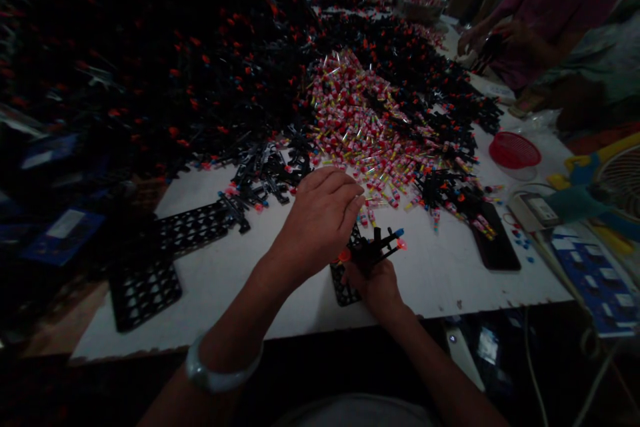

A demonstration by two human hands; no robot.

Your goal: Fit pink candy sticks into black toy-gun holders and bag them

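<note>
A pale bracelet (217,380) rings the left forearm (260,300). The left hand (325,220) arches, any grip hidden from me; the right hand's (383,290) fingers close around at least one black toy gun (371,252) near the tabletop's (300,313) front edge. Held loosely, it could slip among the heaped tubes (350,120).

toy gun (374,252) black, tips (401,244) blue and pink-orange; tubes (345,107) pink, red, yellow; tabletop (435,287) white.
</note>
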